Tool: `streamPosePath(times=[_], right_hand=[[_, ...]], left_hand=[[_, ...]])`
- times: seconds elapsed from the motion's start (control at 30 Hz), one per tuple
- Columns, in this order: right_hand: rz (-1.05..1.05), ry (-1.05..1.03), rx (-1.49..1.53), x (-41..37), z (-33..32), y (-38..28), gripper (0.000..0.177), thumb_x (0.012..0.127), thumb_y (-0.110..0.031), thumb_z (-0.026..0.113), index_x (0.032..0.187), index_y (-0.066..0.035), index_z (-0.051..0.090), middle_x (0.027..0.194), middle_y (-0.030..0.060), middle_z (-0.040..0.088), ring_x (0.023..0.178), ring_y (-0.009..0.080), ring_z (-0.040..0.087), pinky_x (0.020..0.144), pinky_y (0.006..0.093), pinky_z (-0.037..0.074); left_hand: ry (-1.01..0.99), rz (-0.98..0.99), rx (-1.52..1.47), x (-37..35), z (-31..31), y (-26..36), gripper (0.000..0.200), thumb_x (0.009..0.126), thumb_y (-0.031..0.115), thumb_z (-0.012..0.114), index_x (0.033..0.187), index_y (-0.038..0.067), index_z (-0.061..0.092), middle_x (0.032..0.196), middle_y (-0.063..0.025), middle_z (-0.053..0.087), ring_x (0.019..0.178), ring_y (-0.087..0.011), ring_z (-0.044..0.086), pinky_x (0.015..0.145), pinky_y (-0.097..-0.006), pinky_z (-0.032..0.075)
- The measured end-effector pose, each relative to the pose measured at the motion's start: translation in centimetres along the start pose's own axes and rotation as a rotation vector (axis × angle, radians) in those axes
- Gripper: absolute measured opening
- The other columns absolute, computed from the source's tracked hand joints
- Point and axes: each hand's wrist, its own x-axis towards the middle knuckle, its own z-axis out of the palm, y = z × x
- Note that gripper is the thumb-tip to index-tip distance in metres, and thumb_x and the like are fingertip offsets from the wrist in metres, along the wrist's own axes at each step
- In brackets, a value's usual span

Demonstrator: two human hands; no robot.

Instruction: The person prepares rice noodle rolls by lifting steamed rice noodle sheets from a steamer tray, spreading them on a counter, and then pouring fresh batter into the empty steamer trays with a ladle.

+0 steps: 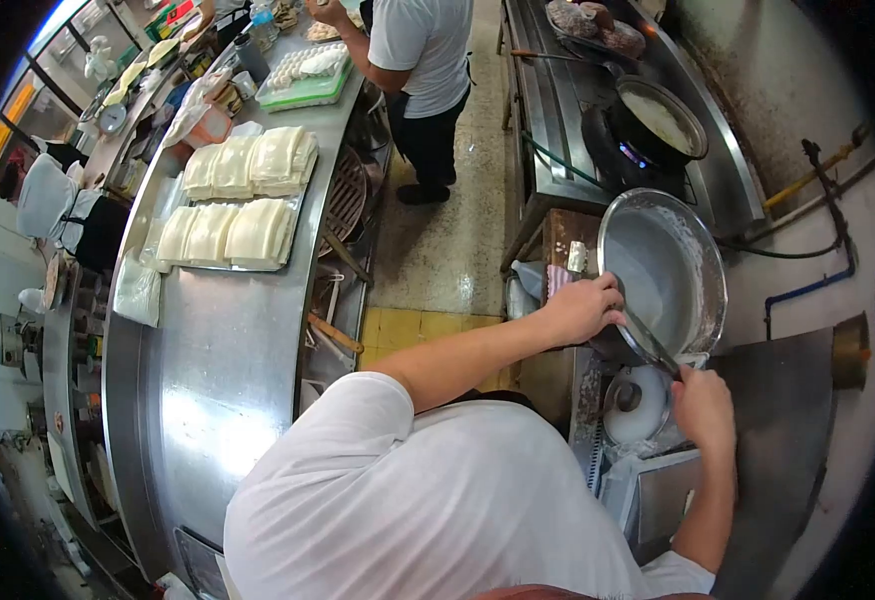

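Note:
A large metal bowl (666, 262) with white residue on its inner wall stands at the right. My left hand (586, 308) is closed at the bowl's near left edge, around one end of a long metal utensil (648, 338). The other end of this utensil is in my right hand (704, 402), whose fingers are wrapped round it by the bowl's near rim. Below the bowl sits a round container (636, 405) of white content with a dark round object in it. A small white piece (578, 257) lies on a brown block left of the bowl.
Beyond the bowl, a pan (661, 115) sits over a blue flame on the stove. Left, a steel table (223, 345) bears stacks of pale sheets (258, 162) and a green-edged tray (303, 97). A person (420, 60) in a white shirt stands in the aisle.

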Motion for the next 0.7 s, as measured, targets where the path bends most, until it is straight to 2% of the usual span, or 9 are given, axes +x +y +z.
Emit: streamPosePath(times=[0.1, 0.2, 0.3, 0.47, 0.53, 0.6, 0.7], right_hand=[[0.096, 0.124, -0.113, 1.1, 4.4, -0.8, 0.024, 0.093, -0.015, 0.060, 0.109, 0.002, 0.064, 0.089, 0.0239, 0.070, 0.084, 0.0422, 0.070, 0.077, 0.0505, 0.055], [0.167, 0.122, -0.124, 2.0, 6.0, 1.2, 0.024, 0.094, -0.016, 0.059, 0.109, 0.002, 0.064, 0.091, 0.0230, 0.070, 0.086, 0.0424, 0.069, 0.078, 0.0508, 0.054], [0.146, 0.053, -0.142, 1.5, 4.6, 3.6, 0.023, 0.094, -0.016, 0.059, 0.106, 0.002, 0.066, 0.091, 0.0232, 0.070, 0.090, 0.0423, 0.069, 0.080, 0.0513, 0.054], [0.113, 0.009, -0.119, -0.5, -1.0, 3.2, 0.020, 0.090, -0.017, 0.064, 0.095, 0.002, 0.070, 0.091, 0.0251, 0.068, 0.092, 0.0432, 0.067, 0.082, 0.0521, 0.053], [0.002, -0.028, -0.090, -0.6, -2.2, 3.2, 0.020, 0.090, -0.016, 0.064, 0.095, 0.002, 0.070, 0.089, 0.0264, 0.068, 0.091, 0.0431, 0.067, 0.081, 0.0524, 0.053], [-0.022, 0.024, 0.027, -0.3, -1.1, 2.7, 0.018, 0.089, -0.015, 0.063, 0.093, 0.001, 0.070, 0.088, 0.0268, 0.068, 0.089, 0.0428, 0.067, 0.081, 0.0530, 0.052], [0.069, 0.081, 0.021, 0.5, 2.3, 0.6, 0.016, 0.087, -0.012, 0.062, 0.095, 0.001, 0.068, 0.087, 0.0241, 0.070, 0.085, 0.0417, 0.069, 0.079, 0.0505, 0.055]], left_hand=[[0.005, -0.002, 0.009, 0.0, 0.0, 0.1, 0.034, 0.092, 0.036, 0.067, 0.107, 0.006, 0.070, 0.111, -0.0110, 0.060, 0.094, -0.0346, 0.067, 0.078, -0.0464, 0.053], [0.007, -0.007, 0.014, 0.0, 0.2, 0.0, 0.034, 0.092, 0.037, 0.067, 0.107, 0.006, 0.070, 0.112, -0.0105, 0.060, 0.094, -0.0343, 0.067, 0.078, -0.0463, 0.054], [0.003, -0.010, 0.014, 0.1, 0.3, 0.0, 0.034, 0.092, 0.037, 0.067, 0.107, 0.007, 0.070, 0.111, -0.0098, 0.060, 0.094, -0.0344, 0.066, 0.079, -0.0462, 0.053], [0.005, -0.005, 0.016, 0.0, 0.3, -0.1, 0.035, 0.091, 0.038, 0.068, 0.107, 0.007, 0.070, 0.111, -0.0096, 0.061, 0.094, -0.0344, 0.066, 0.079, -0.0457, 0.052], [0.010, -0.013, 0.005, 0.0, 0.2, 0.0, 0.034, 0.090, 0.037, 0.069, 0.107, 0.008, 0.071, 0.112, -0.0093, 0.061, 0.094, -0.0343, 0.066, 0.079, -0.0454, 0.052], [0.052, 0.038, 0.044, 0.0, 0.3, -0.1, 0.033, 0.090, 0.037, 0.069, 0.108, 0.009, 0.071, 0.113, -0.0089, 0.062, 0.095, -0.0340, 0.066, 0.080, -0.0455, 0.052], [0.013, 0.008, 0.032, 0.2, -0.1, 0.3, 0.032, 0.090, 0.035, 0.070, 0.110, 0.010, 0.071, 0.115, -0.0082, 0.062, 0.095, -0.0337, 0.065, 0.080, -0.0454, 0.052]])
